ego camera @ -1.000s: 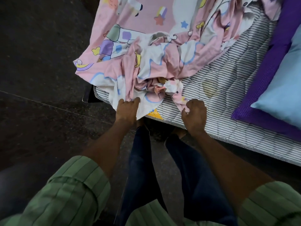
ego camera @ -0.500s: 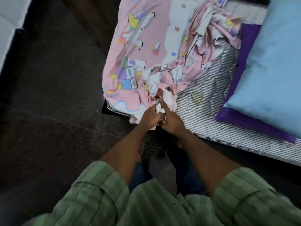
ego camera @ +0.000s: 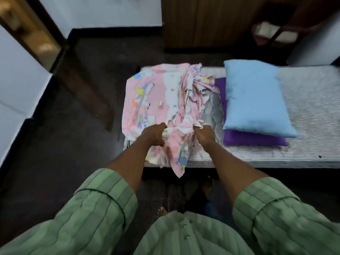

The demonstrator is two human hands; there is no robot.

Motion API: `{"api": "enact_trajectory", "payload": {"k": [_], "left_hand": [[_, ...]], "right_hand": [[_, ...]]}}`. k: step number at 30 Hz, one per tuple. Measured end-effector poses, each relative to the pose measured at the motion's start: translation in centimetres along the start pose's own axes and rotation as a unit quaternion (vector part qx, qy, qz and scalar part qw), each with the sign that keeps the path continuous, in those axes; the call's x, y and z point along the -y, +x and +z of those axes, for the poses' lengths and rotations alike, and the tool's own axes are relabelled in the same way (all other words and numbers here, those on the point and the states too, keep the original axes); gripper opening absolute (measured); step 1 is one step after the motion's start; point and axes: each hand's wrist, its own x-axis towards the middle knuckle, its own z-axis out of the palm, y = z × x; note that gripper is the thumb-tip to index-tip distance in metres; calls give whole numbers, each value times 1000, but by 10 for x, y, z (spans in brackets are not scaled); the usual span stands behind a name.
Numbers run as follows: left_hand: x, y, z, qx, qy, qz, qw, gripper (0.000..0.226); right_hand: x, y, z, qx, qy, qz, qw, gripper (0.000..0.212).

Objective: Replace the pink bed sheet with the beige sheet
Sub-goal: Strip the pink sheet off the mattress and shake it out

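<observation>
One pink bed sheet (ego camera: 147,105), printed with cartoon shapes in yellow, blue and white, lies bunched over the left end of the bed, and two hands hold it at the near edge. The left hand (ego camera: 153,134) has its fingers curled tight round a wad of the cloth, and the right hand (ego camera: 204,133) likewise has its fingers closed round a second wad, a twist of white fabric poking up above its knuckles. Between and below the two hands a fold of the sheet hangs down past the mattress edge toward the floor (ego camera: 64,144). The rest of the sheet spreads flat on the left and rucks into a ridge toward the middle of the bed. One mattress (ego camera: 303,111), grey-white with fine stripes and quilted stitching, shows bare to the right of the sheet. On it lie two pillows, stacked: one light blue pillow (ego camera: 253,96) on top and one purple pillow (ego camera: 253,139) under it, its near edge and a strip of its left side showing. The purple one sits just beside the rucked ridge of the sheet. Two green striped sleeves (ego camera: 99,203) are rolled above the forearms. Beyond the bed stands one brown wooden cupboard (ego camera: 202,21) against a pale wall, and a doorway opens at the upper left. One bare foot (ego camera: 162,211) shows on the dark floor below the shirt front.
</observation>
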Motion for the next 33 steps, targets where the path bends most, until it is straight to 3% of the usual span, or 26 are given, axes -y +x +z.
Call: {"api": "enact_trajectory", "payload": {"k": [2, 5, 9, 11, 13, 17, 19, 22, 25, 28, 30, 31, 33], "left_hand": [[-8, -9, -26, -35, 16, 29, 999, 80], [-37, -18, -55, -71, 22, 75, 994, 84], [-93, -26, -69, -100, 9, 88, 991, 101], [-121, -23, -67, -124, -8, 81, 989, 106], [-147, -25, -65, -165, -55, 61, 983, 97], [-172, -26, -76, -261, -155, 27, 953, 50], [-174, -24, -89, -261, -168, 4, 951, 39], [-177, -21, -106, -254, -165, 8, 953, 40], [-182, -17, -123, -262, -207, 26, 942, 48], [-190, -10, -144, -274, -277, 35, 921, 48], [-197, -9, -159, -264, -288, 58, 919, 43], [-201, -9, -166, -256, -287, 78, 920, 40], [-208, -11, -183, -254, -293, 112, 915, 37]], "right_hand": [[26, -7, -36, -49, 76, 14, 996, 48], [66, -23, -89, -75, 149, -10, 986, 27], [103, -28, -129, -100, 242, -48, 964, 48], [121, -36, -142, -91, 281, -58, 953, 49], [139, -48, -154, -74, 312, -79, 944, 38], [148, -46, -165, -63, 350, -88, 930, 41], [140, -40, -168, -70, 343, -77, 933, 40], [124, -32, -167, -85, 346, -70, 932, 28], [113, -26, -159, -98, 285, -53, 952, 42], [108, -24, -160, -63, 3, -72, 995, 48], [112, -27, -165, -25, -162, -102, 981, 58], [118, -29, -168, -6, -146, -119, 982, 65], [133, -31, -175, 44, -6, -185, 982, 72]]}}
